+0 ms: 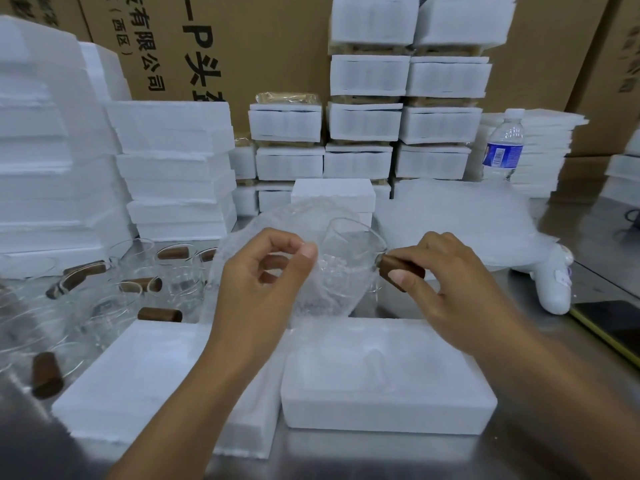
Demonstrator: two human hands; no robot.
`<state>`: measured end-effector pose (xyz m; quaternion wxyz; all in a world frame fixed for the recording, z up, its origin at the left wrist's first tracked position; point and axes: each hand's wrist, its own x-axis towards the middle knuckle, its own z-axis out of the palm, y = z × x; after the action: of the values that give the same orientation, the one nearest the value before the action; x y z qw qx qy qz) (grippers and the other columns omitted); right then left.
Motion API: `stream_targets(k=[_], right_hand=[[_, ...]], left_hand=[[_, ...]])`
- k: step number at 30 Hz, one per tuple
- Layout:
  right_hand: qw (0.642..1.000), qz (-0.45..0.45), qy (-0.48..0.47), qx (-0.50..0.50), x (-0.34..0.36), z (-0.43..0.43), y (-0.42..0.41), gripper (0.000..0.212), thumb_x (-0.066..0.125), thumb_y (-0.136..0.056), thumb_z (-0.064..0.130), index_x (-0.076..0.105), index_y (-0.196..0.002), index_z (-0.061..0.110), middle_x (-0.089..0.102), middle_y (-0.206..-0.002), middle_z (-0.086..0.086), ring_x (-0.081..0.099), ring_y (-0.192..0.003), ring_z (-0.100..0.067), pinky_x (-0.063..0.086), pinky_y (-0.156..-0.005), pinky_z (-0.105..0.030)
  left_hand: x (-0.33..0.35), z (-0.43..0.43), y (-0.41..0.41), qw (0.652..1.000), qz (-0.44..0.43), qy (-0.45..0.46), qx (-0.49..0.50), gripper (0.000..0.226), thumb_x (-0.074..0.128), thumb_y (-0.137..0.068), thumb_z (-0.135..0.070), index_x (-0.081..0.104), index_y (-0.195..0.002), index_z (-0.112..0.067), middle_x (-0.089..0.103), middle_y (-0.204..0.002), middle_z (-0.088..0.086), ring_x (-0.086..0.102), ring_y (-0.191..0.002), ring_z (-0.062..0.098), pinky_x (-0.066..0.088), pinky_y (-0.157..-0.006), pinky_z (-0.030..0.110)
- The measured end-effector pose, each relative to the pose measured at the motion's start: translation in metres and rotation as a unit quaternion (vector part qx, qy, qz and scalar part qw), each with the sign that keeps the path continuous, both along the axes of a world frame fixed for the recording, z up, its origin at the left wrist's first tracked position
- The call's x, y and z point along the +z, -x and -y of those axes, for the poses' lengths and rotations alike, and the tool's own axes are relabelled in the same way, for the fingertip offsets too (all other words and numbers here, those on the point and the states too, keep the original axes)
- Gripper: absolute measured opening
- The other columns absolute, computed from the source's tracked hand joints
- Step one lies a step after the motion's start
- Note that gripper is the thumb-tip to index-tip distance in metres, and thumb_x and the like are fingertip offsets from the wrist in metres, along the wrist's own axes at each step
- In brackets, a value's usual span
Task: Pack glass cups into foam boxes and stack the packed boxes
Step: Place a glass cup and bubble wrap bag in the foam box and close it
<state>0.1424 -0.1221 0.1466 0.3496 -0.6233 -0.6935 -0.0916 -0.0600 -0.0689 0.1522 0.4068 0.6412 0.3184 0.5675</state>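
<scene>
My right hand pinches the brown wooden handle of a clear glass cup, held tilted above the table. My left hand pinches the edge of a bubble-wrap sheet that lies against the cup. Just below them an open white foam box with a moulded recess sits on the steel table. A flat foam piece lies to its left. Several more glass cups with wooden handles stand at the left.
Packed foam boxes are stacked at the back before cardboard cartons. Foam stacks rise at the left. A pile of bubble wrap, a water bottle, a white tape dispenser and a dark phone are at the right.
</scene>
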Motion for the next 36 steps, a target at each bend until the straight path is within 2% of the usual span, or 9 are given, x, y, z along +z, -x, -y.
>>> stream_targets(k=[3,9,15,20,26,30,34,35,36], right_hand=[[0.999,0.046,0.005,-0.008,0.0,0.003,0.006,0.016,0.061,-0.09,0.022,0.069,-0.104,0.02,0.048,-0.075,0.006,0.041,-0.077,-0.017,0.032,-0.069,-0.032],[0.988,0.144,-0.04,-0.04,0.003,0.008,0.017,0.018,0.058,-0.085,0.025,0.071,-0.092,0.015,0.051,-0.071,0.0,0.048,-0.068,-0.023,0.037,-0.06,-0.033],[0.989,-0.139,0.037,0.032,0.001,0.009,0.032,0.02,0.048,-0.084,0.038,0.062,-0.073,0.029,0.056,-0.066,0.006,0.051,-0.065,-0.009,0.038,-0.06,-0.022],[0.928,-0.357,0.083,0.071,0.003,0.006,0.039,0.031,0.055,-0.091,0.026,0.068,-0.069,0.009,0.061,-0.064,-0.013,0.048,-0.055,-0.018,0.041,-0.062,-0.028],[0.897,-0.413,0.097,0.122,0.004,0.009,0.04,0.021,0.062,-0.083,0.009,0.067,-0.064,0.017,0.062,-0.057,0.007,0.058,-0.056,-0.003,0.045,-0.05,-0.016],[0.922,-0.369,0.095,0.061,0.003,0.006,0.033,0.015,0.067,-0.084,0.014,0.067,-0.072,0.005,0.057,-0.062,-0.005,0.049,-0.064,-0.012,0.04,-0.055,-0.027],[0.951,-0.299,0.077,0.021,0.005,0.009,0.028,0.036,0.06,-0.073,0.024,0.051,-0.069,-0.011,0.039,-0.053,-0.011,0.028,-0.059,-0.005,0.028,-0.041,-0.023],[0.955,-0.284,0.079,0.023,0.006,0.009,0.028,0.034,0.056,-0.07,0.023,0.05,-0.067,-0.01,0.044,-0.052,-0.012,0.036,-0.044,-0.017,0.031,-0.039,-0.025],[0.96,-0.268,0.081,0.026,0.007,0.01,0.027,0.03,0.055,-0.071,0.018,0.049,-0.066,-0.011,0.049,-0.054,-0.015,0.052,-0.087,-0.036,0.034,-0.041,-0.029]], left_hand=[[0.001,0.003,0.0,0.997,-0.055,-0.053,0.031,0.016,0.061,-0.067,-0.056,0.065,-0.069,-0.04,0.058,-0.096,-0.009,0.055,-0.084,-0.004,0.038,-0.076,0.006],[-0.002,0.008,0.0,0.968,-0.151,-0.199,0.021,0.01,0.059,-0.077,-0.052,0.061,-0.074,-0.043,0.043,-0.124,-0.015,0.035,-0.124,-0.006,0.022,-0.098,0.002],[-0.008,0.013,-0.005,0.905,-0.211,-0.37,0.023,0.011,0.06,-0.084,-0.04,0.067,-0.08,-0.033,0.028,-0.151,-0.001,0.006,-0.147,0.019,0.011,-0.115,0.052],[-0.01,0.015,-0.008,0.89,-0.222,-0.398,0.003,0.014,0.061,-0.084,-0.039,0.071,-0.079,-0.029,0.03,-0.151,0.002,0.011,-0.147,0.022,0.016,-0.114,0.054],[-0.009,0.028,-0.014,0.905,-0.209,-0.353,-0.114,0.015,0.06,-0.087,-0.038,0.067,-0.093,-0.026,0.036,-0.149,0.001,0.032,-0.139,0.011,0.026,-0.11,0.019],[0.006,0.02,-0.002,0.953,-0.103,-0.285,0.012,0.024,0.054,-0.087,-0.051,0.049,-0.108,-0.041,0.044,-0.135,-0.007,0.039,-0.129,0.0,0.031,-0.104,0.012],[0.012,-0.001,0.018,0.992,0.005,-0.119,0.048,0.064,0.072,-0.062,-0.054,0.043,-0.118,-0.047,0.051,-0.128,-0.023,0.046,-0.121,-0.008,0.041,-0.089,0.006],[0.013,-0.005,0.022,0.996,0.016,-0.076,0.032,0.076,0.079,-0.053,-0.054,0.042,-0.12,-0.048,0.056,-0.123,-0.024,0.05,-0.117,-0.008,0.046,-0.085,0.012],[0.012,-0.009,0.025,0.999,0.027,-0.035,0.009,0.087,0.086,-0.045,-0.052,0.042,-0.12,-0.048,0.063,-0.114,-0.023,0.055,-0.111,-0.008,0.05,-0.079,0.018]])
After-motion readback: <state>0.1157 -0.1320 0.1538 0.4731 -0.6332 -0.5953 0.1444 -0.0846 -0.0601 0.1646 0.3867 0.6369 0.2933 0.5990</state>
